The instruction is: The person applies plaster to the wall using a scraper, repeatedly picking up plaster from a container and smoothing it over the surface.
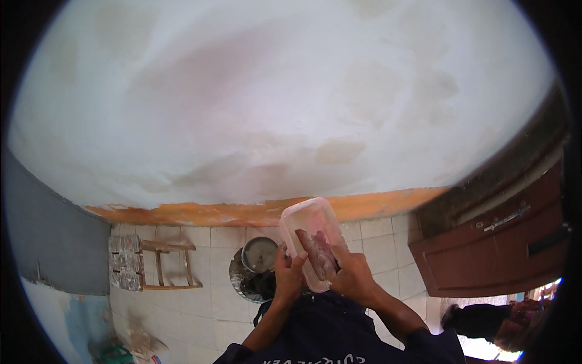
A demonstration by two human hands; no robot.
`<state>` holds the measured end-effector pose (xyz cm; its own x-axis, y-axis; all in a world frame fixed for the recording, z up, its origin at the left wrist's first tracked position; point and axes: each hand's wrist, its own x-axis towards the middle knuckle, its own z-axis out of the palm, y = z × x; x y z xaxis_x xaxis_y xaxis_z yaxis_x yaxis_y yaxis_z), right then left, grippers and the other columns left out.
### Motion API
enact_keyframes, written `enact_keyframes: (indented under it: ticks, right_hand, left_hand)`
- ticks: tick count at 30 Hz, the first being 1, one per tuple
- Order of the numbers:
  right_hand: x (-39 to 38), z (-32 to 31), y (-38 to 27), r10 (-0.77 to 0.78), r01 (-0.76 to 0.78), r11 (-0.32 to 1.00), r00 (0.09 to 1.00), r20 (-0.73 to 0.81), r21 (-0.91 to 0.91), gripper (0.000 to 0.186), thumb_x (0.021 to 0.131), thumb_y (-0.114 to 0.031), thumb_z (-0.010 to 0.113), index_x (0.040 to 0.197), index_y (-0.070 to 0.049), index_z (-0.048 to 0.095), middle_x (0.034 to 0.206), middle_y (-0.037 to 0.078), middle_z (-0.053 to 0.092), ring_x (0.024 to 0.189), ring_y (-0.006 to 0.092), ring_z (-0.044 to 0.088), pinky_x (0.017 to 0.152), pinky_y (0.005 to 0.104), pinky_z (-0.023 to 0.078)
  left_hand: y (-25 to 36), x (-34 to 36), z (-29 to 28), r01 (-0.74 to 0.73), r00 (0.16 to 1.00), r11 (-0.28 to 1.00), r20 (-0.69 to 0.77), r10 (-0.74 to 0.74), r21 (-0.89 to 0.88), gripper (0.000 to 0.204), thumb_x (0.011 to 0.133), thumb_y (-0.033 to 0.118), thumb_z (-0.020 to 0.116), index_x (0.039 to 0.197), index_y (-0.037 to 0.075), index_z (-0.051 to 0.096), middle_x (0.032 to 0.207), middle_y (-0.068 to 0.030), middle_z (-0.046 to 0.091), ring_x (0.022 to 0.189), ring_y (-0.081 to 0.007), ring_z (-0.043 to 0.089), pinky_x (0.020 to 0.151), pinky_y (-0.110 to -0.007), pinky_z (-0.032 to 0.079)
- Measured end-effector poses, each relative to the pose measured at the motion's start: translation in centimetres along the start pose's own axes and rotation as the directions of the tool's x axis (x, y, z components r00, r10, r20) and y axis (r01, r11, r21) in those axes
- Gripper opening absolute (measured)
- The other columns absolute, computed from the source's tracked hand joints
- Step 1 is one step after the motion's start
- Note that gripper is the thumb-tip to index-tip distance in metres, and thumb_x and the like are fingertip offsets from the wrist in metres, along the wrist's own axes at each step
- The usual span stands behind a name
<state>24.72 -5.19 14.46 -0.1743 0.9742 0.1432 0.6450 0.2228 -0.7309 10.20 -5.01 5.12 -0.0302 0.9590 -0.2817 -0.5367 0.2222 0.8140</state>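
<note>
A pale pink, rectangular plastic tub point(332, 219) with rounded corners is held in front of me, over the tiled floor. My left hand point(289, 272) is closed on its left rim, thumb toward the inside. Inside the tub lies a flat, reddish-brown scraper-like piece point(319, 250), smeared with whitish paste. My right hand point(354, 278) is closed on this piece at the tub's right side. The fingers of that hand are partly hidden, and the exact kind of the piece is unclear.
Ahead rises a white wall point(273, 91) with grey and beige patches and an orange lower strip point(236, 213). A grey bucket point(260, 253) stands left of the tub. Farther left lies a wooden stepped frame point(160, 267). A brown door point(497, 242) and another person point(485, 320) are at right.
</note>
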Motion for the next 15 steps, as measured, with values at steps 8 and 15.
enact_keyframes:
  ticks: [8,15]
  right_hand:
    - [1.1,-1.8,1.9,0.096,-0.100,0.983,0.995,-0.030,-0.151,0.024,0.074,-0.010,0.064,0.094,0.002,0.058,0.069,0.025,0.060,0.065,0.0425,0.061,0.058,0.0463,0.050]
    - [-0.5,0.9,-0.3,0.122,-0.122,0.991,0.992,-0.013,-0.048,0.022,0.076,-0.011,0.065,0.092,0.002,0.059,0.071,0.027,0.060,0.069,0.0440,0.061,0.059,0.0470,0.049]
  left_hand:
    - [-1.0,0.6,-0.2,0.040,0.998,0.991,0.044,-0.035,-0.126,0.050,0.087,0.011,0.054,0.132,0.002,0.035,0.109,-0.0127,0.058,0.091,-0.0159,0.060,0.065,-0.025,0.051]
    - [-1.3,0.5,-1.0,0.023,0.999,0.999,0.039,-0.022,-0.031,0.048,0.087,0.010,0.055,0.131,0.001,0.037,0.114,-0.0131,0.056,0.098,-0.0178,0.059,0.084,-0.030,0.049]
